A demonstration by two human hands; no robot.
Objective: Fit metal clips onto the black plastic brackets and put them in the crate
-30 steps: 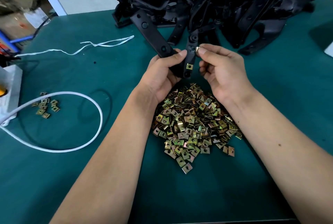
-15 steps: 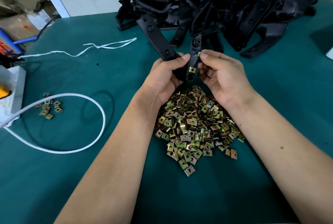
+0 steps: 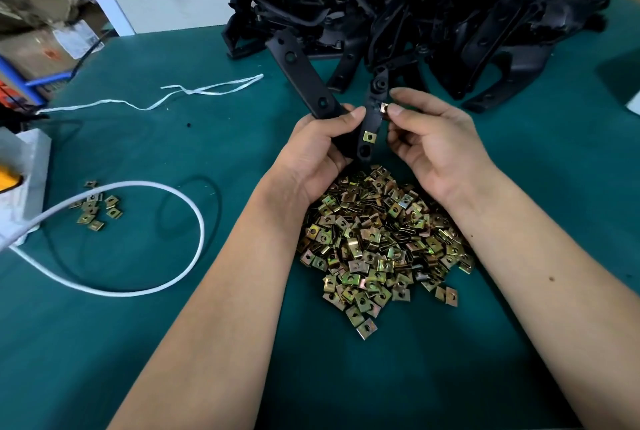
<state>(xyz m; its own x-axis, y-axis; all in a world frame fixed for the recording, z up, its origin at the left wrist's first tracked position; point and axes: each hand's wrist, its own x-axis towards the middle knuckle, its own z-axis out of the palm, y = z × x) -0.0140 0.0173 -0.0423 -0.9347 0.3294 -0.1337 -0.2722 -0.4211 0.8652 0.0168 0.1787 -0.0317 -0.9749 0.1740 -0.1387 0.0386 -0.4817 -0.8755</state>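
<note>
2 hands meet above the middle of the green counter (image 3: 519, 187), both working on 1 black plastic bracket (image 3: 304, 79). The left hand (image 3: 318, 156) grips the bracket where its 2 arms join, fingers curled round it and thumb pressed on top; 1 arm slants up and to the left, the other runs between the hands. The right hand (image 3: 436, 142) pinches a metal clip (image 3: 383, 107) between thumb and forefinger, right against the edge of the nearer arm. Another fitted clip (image 3: 368, 136) sits lower on that same arm, just beside the left thumb.

Directly beneath the wrists lies a heap of loose clips (image 3: 377, 249), brass-coloured, spread toward the near edge. Along the far edge is a pile of brackets (image 3: 450, 14), well apart from the hands. Toward the left edge, a few stray clips (image 3: 95, 208) lie inside the loop of a white cable (image 3: 194, 215), and a white plastic strip (image 3: 194, 93) trails farther back.
</note>
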